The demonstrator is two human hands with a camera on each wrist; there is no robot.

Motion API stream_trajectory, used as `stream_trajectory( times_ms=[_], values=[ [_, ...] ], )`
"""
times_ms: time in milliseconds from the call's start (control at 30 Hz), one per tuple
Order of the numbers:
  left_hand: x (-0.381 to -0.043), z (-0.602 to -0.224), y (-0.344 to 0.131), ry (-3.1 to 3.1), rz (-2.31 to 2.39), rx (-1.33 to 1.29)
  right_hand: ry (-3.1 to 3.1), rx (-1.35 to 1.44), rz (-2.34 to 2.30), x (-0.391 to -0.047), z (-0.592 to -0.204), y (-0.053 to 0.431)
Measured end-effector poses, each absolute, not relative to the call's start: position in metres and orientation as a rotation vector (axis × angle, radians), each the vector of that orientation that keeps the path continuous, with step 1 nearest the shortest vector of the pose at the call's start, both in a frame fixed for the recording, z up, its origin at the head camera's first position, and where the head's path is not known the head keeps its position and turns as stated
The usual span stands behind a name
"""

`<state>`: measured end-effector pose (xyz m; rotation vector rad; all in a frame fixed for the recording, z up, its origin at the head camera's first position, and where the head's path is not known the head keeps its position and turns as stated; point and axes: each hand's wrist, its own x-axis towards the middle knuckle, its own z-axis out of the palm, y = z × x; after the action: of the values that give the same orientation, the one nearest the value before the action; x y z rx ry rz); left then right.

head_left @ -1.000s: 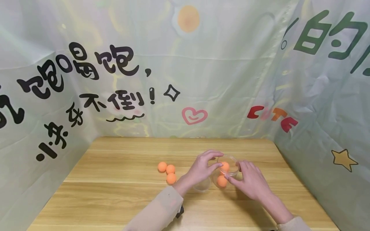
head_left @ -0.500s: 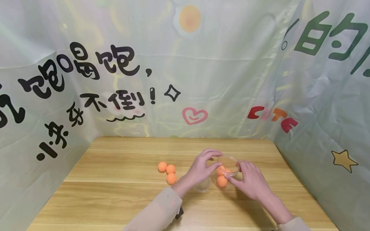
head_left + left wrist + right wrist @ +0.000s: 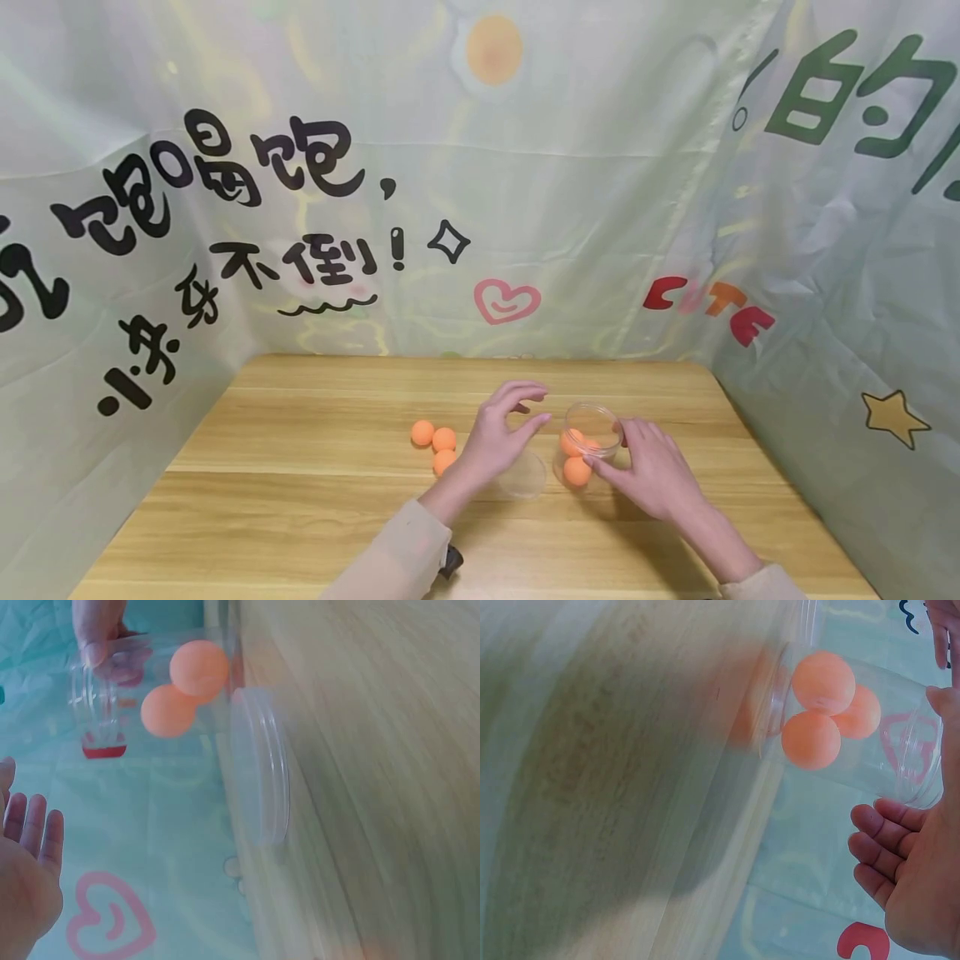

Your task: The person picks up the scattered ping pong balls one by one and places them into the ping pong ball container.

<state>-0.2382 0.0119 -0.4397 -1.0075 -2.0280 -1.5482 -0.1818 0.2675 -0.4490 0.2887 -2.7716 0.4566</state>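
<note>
A clear plastic jar (image 3: 592,417) stands upright on the table, its mouth uncovered. Three orange balls (image 3: 823,682) lie in its bottom. My right hand (image 3: 656,467) holds the jar near the rim, thumb in front and fingers round the right side. Apart from the jar, to its left, my left hand (image 3: 495,433) hovers with loosely bent fingers and nothing in them; its spread fingers (image 3: 34,825) show in the left wrist view. Below this hand a clear round lid (image 3: 522,477) lies on the table, close to the jar's left side.
Three loose orange balls (image 3: 423,432) sit together left of my left hand, the nearest partly behind the forearm. The wooden table (image 3: 300,500) is bounded by printed cloth (image 3: 585,217) at the back and sides. A black device (image 3: 451,562) shows at my left wrist.
A ball dropped into the jar and settled with the others. My left hand has let go of the jar's rim and moved left. The right hand has stayed in place.
</note>
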Motion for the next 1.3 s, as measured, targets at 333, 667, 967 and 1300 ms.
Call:
stream_trajectory(
  times_ms=[333,667,967,1300],
  values=[
    [-0.240,-0.440,-0.017,-1.929,-1.587,-0.941,-2.786,0.286,0.451,-0.181,-0.449,0.267],
    [-0.241,-0.445,-0.051,-1.930,-1.567,-0.881,-2.796,0.280,0.459,-0.181,-0.448,0.267],
    [-0.242,-0.456,-0.079,-2.014,-1.532,-0.825,-2.791,0.282,0.459,-0.180,-0.448,0.267],
    [-0.241,-0.460,-0.108,-2.244,-1.424,-0.730,-2.788,0.284,0.471,-0.180,-0.448,0.268]
  ],
)
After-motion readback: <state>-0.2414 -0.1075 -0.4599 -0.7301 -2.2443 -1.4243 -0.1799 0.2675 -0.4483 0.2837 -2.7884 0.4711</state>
